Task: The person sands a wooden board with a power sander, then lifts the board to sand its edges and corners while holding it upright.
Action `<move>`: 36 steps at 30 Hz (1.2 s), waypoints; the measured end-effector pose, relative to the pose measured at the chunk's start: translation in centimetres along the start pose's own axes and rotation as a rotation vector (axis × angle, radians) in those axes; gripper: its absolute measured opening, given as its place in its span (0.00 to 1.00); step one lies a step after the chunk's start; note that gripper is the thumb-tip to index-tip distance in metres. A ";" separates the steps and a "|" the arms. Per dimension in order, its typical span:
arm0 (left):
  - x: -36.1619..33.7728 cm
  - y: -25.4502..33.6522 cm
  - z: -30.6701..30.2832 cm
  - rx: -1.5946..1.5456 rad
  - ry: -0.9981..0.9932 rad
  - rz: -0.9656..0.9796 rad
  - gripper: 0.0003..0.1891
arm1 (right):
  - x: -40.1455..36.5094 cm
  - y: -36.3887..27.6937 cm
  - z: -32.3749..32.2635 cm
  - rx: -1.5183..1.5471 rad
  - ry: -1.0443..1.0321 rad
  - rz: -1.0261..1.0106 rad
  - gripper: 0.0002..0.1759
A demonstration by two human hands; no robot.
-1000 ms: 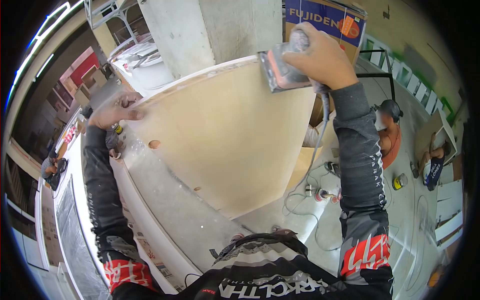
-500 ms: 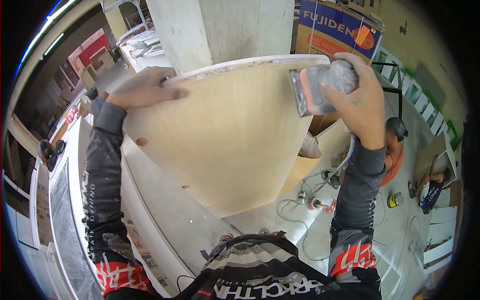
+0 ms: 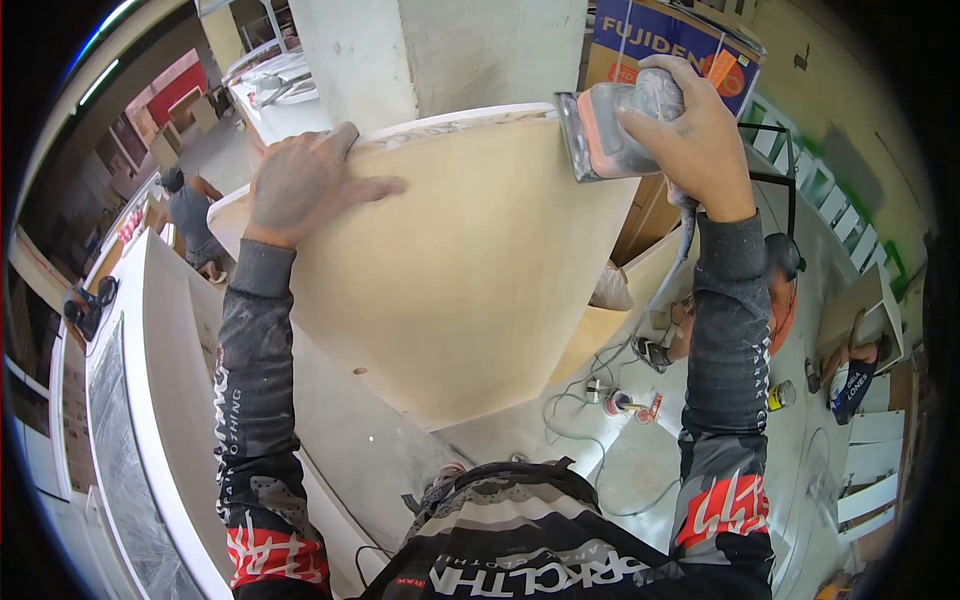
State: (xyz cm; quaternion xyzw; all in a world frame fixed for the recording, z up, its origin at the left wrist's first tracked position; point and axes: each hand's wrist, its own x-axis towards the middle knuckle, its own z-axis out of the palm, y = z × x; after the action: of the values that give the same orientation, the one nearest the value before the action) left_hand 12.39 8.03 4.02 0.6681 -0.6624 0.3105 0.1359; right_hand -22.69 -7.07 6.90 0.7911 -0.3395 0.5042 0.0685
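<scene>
A large pale plywood panel (image 3: 460, 270) stands tilted in front of me, with a rough whitish strip along its curved top edge and a small hole low on its face. My left hand (image 3: 305, 185) grips that top edge toward the left, thumb on the face and fingers bent over the rim. In my right hand (image 3: 695, 130) is a dusty electric sander (image 3: 620, 125), my fingers closed around its body. Its flat pad meets the panel near the top right corner. From the sander a grey cord (image 3: 683, 250) runs down past my right forearm.
A concrete pillar (image 3: 480, 60) rises behind the panel, beside a large FUJIDENZO-type printed box (image 3: 640, 40). Cables (image 3: 560, 425) and a yellow can (image 3: 782, 396) lie on the floor. Several people work nearby, one in orange (image 3: 783, 310) at right. A long white piece (image 3: 180, 330) extends along the left.
The sander in my right hand has moved up and left along the panel's edge. My left hand has shifted right, its thumb farther onto the face. A person in grey now shows at left.
</scene>
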 end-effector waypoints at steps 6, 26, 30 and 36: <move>0.3 -1.1 1.4 0.011 0.085 0.060 0.38 | 0.9 -6.6 1.2 0.026 -0.107 -0.059 0.34; 0.7 -1.1 2.0 0.065 0.096 0.052 0.40 | 1.9 -10.1 1.6 0.012 -0.138 -0.102 0.33; 1.0 -0.8 1.7 0.043 0.012 -0.004 0.43 | 1.8 -13.4 3.2 0.014 -0.101 -0.177 0.31; 1.5 -1.1 2.0 0.002 0.015 0.037 0.38 | 2.0 -17.0 4.1 -0.013 -0.185 -0.094 0.31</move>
State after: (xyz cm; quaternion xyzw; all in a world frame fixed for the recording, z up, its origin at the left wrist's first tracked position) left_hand 13.80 5.78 3.62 0.6535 -0.6735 0.3184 0.1345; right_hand -8.76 3.10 10.62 0.8488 -0.3102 0.4231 0.0653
